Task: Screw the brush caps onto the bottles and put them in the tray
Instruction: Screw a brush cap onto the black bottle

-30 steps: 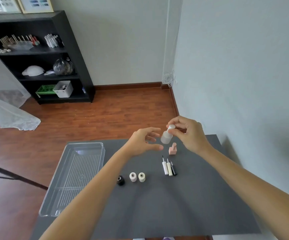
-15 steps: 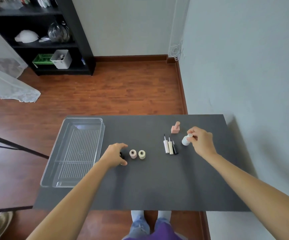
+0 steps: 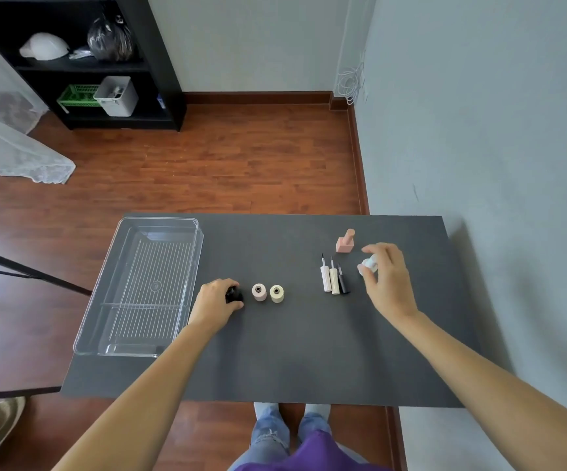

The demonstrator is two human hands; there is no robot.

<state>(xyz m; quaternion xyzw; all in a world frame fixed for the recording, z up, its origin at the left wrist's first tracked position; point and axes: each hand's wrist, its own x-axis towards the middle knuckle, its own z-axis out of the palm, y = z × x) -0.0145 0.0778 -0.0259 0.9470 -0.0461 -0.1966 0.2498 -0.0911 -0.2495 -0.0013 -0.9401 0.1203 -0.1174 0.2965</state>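
My left hand (image 3: 214,305) is closed on a small black bottle (image 3: 235,296) standing on the dark table (image 3: 309,355). Just right of it stand a pink bottle (image 3: 259,292) and a cream bottle (image 3: 277,294), both uncapped. Three brush caps lie side by side: white (image 3: 325,279), cream (image 3: 334,282) and black (image 3: 342,285). My right hand (image 3: 389,282) hovers with its fingers spread around a white capped bottle (image 3: 367,265) resting on the table. A pink capped bottle (image 3: 345,242) stands behind the caps. The clear tray (image 3: 159,219) sits at the left and holds nothing.
The table's right side runs along a grey wall (image 3: 496,147). A black shelf unit (image 3: 105,62) stands across the wooden floor at the back left. A black stand leg (image 3: 30,273) reaches in left of the tray. My legs show below the table's near edge.
My right hand brought the white capped bottle down from mid-air onto the table and loosened its fingers. My left hand dropped onto the black bottle. The view tilted downward.
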